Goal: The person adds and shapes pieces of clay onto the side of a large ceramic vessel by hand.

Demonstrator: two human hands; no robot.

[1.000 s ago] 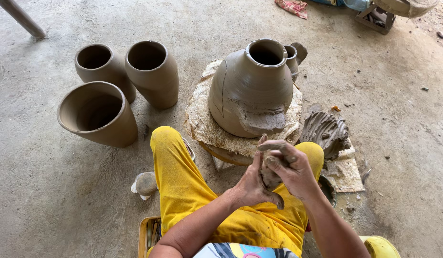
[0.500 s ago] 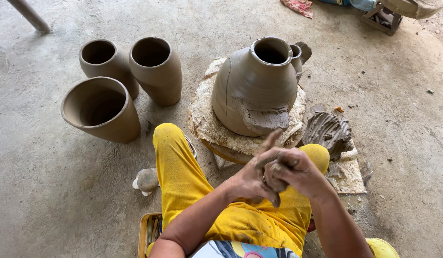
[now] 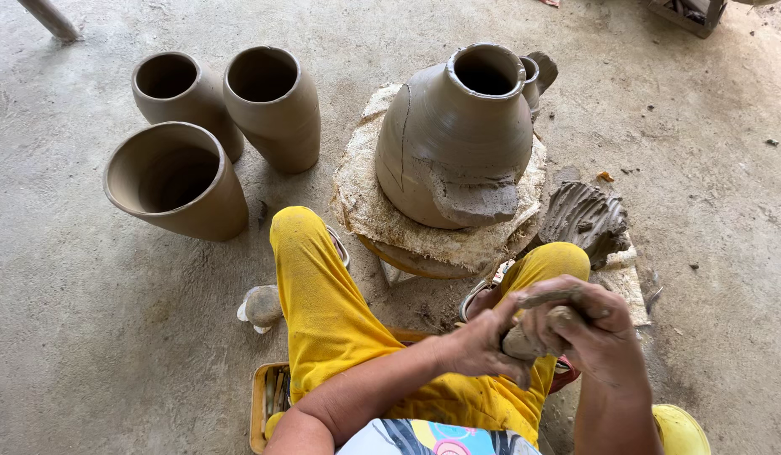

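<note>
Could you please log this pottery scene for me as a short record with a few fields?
setting: concrete floor, person seated, yellow trousers
left hand: left hand pressing the clay lump
right hand: right hand cupped over the same lump
centre: large clay jar with a rough patch, on a cloth-covered stand
left side: three open clay pots
right side: wet clay pile

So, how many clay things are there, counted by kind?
Open grey-brown clay vases on the floor: 3
Large narrow-necked clay jar on the cloth pad: 1
Grey wet clay heap: 1
Clay lump between both hands: 1
Total: 6
</note>
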